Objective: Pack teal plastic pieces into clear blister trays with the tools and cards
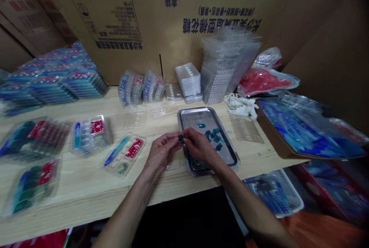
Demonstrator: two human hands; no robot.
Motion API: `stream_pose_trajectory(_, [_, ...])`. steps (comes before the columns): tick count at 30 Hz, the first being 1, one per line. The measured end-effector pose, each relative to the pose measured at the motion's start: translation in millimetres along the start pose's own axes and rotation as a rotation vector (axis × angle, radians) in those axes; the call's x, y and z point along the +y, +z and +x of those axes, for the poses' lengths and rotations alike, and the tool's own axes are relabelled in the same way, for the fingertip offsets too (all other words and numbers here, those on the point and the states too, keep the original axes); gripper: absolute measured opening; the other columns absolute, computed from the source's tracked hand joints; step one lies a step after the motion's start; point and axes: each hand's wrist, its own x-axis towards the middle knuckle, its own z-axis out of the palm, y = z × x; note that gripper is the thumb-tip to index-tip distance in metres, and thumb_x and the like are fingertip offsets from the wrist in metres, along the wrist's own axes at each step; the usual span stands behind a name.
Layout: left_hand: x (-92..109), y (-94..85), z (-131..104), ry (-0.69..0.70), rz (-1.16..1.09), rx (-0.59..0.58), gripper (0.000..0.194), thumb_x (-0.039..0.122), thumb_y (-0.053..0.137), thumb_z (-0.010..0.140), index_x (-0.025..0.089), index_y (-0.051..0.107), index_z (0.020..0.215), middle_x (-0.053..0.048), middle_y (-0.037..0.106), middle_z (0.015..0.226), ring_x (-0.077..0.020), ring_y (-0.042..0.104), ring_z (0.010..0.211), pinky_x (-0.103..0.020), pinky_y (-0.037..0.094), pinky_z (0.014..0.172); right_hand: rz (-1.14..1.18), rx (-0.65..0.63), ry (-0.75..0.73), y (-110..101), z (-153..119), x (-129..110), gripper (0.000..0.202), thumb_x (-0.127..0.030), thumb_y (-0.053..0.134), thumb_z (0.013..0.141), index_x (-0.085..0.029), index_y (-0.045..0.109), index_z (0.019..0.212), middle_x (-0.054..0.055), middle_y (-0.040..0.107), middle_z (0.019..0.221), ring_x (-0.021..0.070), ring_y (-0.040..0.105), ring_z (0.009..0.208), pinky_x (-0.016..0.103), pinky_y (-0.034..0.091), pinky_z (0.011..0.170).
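Near the centre of the frame, the left bare hand and the right bare hand meet fingertip to fingertip, pinching 1 small dark green piece between them; it looks like a soft lump, though the blur makes its shape hard to judge. The piece is over the left edge of a shiny rectangular metal tray, where more dark green pieces lie scattered. Left of the hands, 1 open clear plastic blister tray holds a blue pen-shaped stick and a red-and-white patterned packet. At the right of the frame sits an open brown cardboard box of blue plastic packets; tall stacks of clear plastic trays stand at upper centre, on the pale wooden table.
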Motion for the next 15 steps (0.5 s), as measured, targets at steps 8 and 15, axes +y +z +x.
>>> stream_pose_trajectory(8, [10.9, -15.4, -7.9, 0.457, 0.673, -0.046, 0.026, 0.021, 0.069, 0.075, 0.020, 0.072, 0.101, -0.002, 0.073, 0.087, -0.0146, 0.066, 0.076, -0.025, 0.051, 0.073, -0.153, -0.031, -0.060, 12.1, 4.7, -12.2, 0.030, -0.008, 0.048, 0.082, -0.018, 0.052, 0.109, 0.003, 0.065, 0.086, 0.0159, 0.062, 0.077, 0.027, 0.045, 0.074])
stream_pose_trajectory(15, [12.5, -27.0, -4.9, 0.027, 0.038, 0.080, 0.019, 0.021, 0.081, 0.065, 0.016, 0.070, 0.080, 0.001, 0.070, 0.071, -0.0089, 0.063, 0.062, -0.019, 0.051, 0.062, -0.038, 0.025, -0.068, 21.5, 3.3, -11.3, 0.028, -0.016, 0.048, 0.085, -0.018, 0.049, 0.112, 0.000, 0.059, 0.082, 0.0143, 0.058, 0.072, 0.026, 0.045, 0.070])
